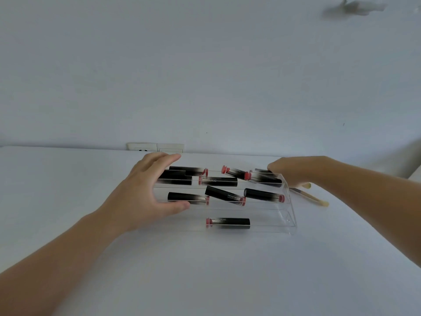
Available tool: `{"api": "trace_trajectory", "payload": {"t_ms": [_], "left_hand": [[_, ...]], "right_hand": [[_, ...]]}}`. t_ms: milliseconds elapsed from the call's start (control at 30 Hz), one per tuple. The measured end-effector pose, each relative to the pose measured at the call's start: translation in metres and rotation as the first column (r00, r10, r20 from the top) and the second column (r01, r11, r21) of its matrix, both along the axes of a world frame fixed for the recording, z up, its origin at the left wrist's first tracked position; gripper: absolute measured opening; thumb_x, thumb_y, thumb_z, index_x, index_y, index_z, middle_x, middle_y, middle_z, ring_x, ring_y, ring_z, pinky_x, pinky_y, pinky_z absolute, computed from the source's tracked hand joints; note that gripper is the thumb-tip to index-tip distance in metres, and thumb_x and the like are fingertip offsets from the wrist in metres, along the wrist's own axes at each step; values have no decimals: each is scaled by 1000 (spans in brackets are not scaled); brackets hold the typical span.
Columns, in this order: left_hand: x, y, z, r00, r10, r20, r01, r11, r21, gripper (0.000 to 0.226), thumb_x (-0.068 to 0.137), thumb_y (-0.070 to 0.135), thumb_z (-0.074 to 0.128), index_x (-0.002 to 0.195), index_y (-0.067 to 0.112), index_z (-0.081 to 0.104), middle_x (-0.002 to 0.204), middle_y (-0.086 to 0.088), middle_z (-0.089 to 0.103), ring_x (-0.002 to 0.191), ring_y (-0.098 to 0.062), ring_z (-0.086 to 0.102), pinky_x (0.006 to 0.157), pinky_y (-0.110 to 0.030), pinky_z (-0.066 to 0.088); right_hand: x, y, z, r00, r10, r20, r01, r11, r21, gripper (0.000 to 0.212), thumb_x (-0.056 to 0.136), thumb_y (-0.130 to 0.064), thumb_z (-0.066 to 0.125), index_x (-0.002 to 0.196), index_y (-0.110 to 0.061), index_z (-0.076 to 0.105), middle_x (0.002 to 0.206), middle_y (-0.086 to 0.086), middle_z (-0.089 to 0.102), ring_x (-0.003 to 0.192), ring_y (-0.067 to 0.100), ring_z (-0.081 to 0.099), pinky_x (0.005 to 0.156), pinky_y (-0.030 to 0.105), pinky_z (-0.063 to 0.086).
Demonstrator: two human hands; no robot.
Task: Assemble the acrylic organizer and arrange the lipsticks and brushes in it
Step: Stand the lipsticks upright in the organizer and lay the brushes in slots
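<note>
Clear acrylic, the organizer (pixel 289 215) stands in the middle of the white table (pixel 68 179) with the lipsticks (pixel 227 222) lying across its steps. The left hand (pixel 145 190) is open and cups its left end. The right hand (pixel 289 172) is at the top right corner; I cannot tell its grip. Two brushes (pixel 316 199) lie just beside. It seems best to steady both ends gently, so no lipstick rolls.

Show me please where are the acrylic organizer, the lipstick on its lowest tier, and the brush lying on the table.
acrylic organizer (pixel 289 208): head view, on its clear right side wall.
lowest-tier lipstick (pixel 230 223): head view, middle of its black tube.
brush (pixel 315 199): head view, on its pale handle.
</note>
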State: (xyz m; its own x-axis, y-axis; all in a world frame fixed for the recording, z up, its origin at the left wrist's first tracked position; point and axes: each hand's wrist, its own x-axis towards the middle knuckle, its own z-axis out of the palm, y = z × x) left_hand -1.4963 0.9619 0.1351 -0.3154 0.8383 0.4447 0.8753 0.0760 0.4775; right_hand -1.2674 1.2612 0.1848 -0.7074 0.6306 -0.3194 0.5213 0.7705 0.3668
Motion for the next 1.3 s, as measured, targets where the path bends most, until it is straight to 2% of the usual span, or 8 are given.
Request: {"api": "trace_trajectory", "payload": {"t_ms": [167,333,500,667,767,1033,1200,1300], "left_hand": [[-4,2,-5,969,1,248,-28,994,105,90,59,71,77,139,60,38,135,37,41,129,10,42,96,-21,38],[-11,-2,-8,873,-6,488,-53,993,108,73,62,66,73,130,57,50,122,32,59,117,11,54,92,-21,39],[-9,2,-10,783,16,622,-89,992,87,51,72,70,53,120,53,58,94,30,63,86,13,58,88,-24,38],[-7,4,-13,795,63,604,-128,990,66,54,80,78,38,123,53,57,109,39,61,106,19,53,94,-18,35],[-8,6,-13,766,52,641,-132,988,78,54,81,77,37,122,50,57,95,31,64,99,4,58,103,-34,40],[-7,0,-12,800,-14,599,-62,992,107,82,74,96,28,133,44,51,116,8,62,87,-15,57,100,-51,47],[-5,1,-10,803,-16,595,-52,994,96,85,72,97,29,134,43,51,121,15,59,87,-9,53,97,-41,47],[-2,2,-10,794,-45,606,-38,992,124,70,83,83,34,134,39,52,114,14,56,77,3,56,71,-17,48]], "right_hand": [[-4,8,-3,994,1,-111,-4,1000,-28,24,85,7,41,84,-17,41,84,6,58,64,19,55,55,31,43],[-5,11,21,887,-127,-444,25,973,-229,9,89,-23,42,89,-17,49,69,3,70,49,16,69,45,29,50],[-13,-33,63,798,81,-597,-153,986,-71,9,92,-33,44,84,-30,43,71,2,64,57,22,65,50,39,52],[-34,-124,67,745,388,-542,-395,912,111,10,93,-37,45,90,-32,37,62,-8,51,51,10,47,45,28,26],[-49,-165,41,717,514,-471,-492,852,180,15,92,-35,45,91,-27,33,62,-10,41,49,10,38,46,30,20],[-60,-184,-13,604,645,-467,-525,764,375,19,99,-32,42,102,-15,50,94,4,56,79,27,54,59,37,41],[-60,-189,-24,557,691,-461,-481,721,499,34,97,-48,48,95,-16,58,90,4,58,75,26,54,61,35,32],[-61,-193,-31,580,683,-444,-455,724,519,40,97,-52,39,96,-16,57,92,4,57,81,27,52,68,35,24]]}}
